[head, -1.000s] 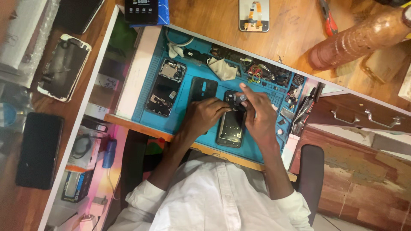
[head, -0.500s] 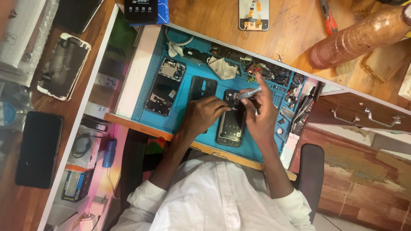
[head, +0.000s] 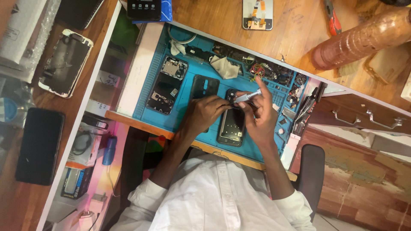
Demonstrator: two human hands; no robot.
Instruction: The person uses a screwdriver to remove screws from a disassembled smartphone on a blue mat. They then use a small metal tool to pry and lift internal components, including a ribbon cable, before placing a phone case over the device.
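An opened black phone [head: 231,127] lies on the blue work mat [head: 188,68]. My left hand [head: 204,114] grips the phone's upper left edge with its fingertips. A slim silver screwdriver [head: 249,96] sits in my right hand [head: 262,119], its tip pointing at the top of the phone. A black back cover [head: 204,86] lies just left of the phone, partly under my left hand. Further left on the mat rests a second stripped phone [head: 165,85] with its boards exposed.
Small parts, wires and a cloth [head: 223,67] fill the mat's far trays. Pliers and tools [head: 309,109] lie at its right edge. A screen part [head: 257,14] and a brown roll [head: 364,40] sit on the wooden desk. Phones [head: 65,62] [head: 39,145] lie at left.
My right hand, which lay over the phone with a finger stretched out, now holds the silver screwdriver angled at the phone's top. My left hand has stayed on the phone.
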